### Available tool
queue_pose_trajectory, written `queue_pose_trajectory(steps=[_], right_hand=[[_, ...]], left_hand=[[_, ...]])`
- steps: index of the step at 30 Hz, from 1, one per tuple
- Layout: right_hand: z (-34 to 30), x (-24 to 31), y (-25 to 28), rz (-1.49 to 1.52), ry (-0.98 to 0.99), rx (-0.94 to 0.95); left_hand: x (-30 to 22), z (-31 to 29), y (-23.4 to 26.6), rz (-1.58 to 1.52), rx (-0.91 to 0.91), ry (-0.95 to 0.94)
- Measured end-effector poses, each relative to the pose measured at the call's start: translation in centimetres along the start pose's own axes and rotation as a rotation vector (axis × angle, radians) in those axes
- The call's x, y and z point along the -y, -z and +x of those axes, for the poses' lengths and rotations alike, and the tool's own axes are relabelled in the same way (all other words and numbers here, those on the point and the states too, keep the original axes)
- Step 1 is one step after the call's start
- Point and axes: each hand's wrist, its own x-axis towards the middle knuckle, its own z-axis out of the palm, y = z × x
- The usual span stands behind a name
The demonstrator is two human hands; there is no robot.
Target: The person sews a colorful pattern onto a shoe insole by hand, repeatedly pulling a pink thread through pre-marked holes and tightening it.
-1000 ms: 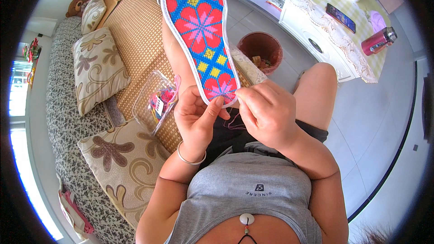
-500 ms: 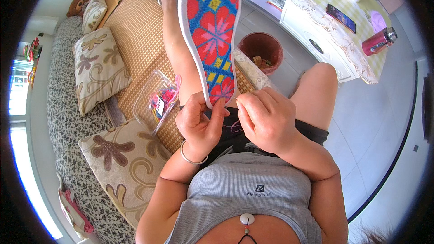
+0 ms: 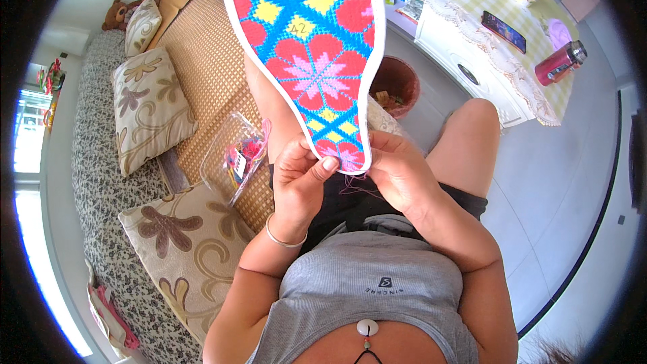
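Note:
An embroidered insole (image 3: 320,71) with a white border stands tilted up in front of me, patterned with red and pink flowers, blue bands and yellow diamonds. My left hand (image 3: 301,168) is closed on its narrow near end, thumb on the patterned face. At the right edge of that end, my right hand (image 3: 399,172) is closed against the insole, with some fingertips hidden behind it. A thin purple-pink thread (image 3: 352,185) hangs in loose loops below the tip, between my hands. No needle can be made out.
A clear plastic bag (image 3: 232,162) of coloured thread lies left on the woven seat mat (image 3: 202,47), among patterned cushions (image 3: 151,104). Beyond my right knee are a reddish bin (image 3: 403,84) and a cloth-covered table (image 3: 465,0) with a phone (image 3: 504,31) and a flask (image 3: 561,63).
The insole has turned its patterned face more fully toward me and sits slightly lower. My right hand has moved from beside it to its right edge, fingers now partly behind.

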Motion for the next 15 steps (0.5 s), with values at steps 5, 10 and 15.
queue_pose_trajectory(steps=[5,10,15], right_hand=[[0.5,-0.3,0.7,0.007,0.01,-0.106],[3.3,3.4,6.0,0.314,0.27,0.052],[-4.3,13.6,14.8,0.592,0.57,-0.04]], left_hand=[[-0.1,-0.3,-0.1,0.072,0.061,0.031],[-0.9,0.5,0.3,0.078,0.074,-0.037],[-4.5,2.9,7.2,0.008,-0.113,-0.183]])
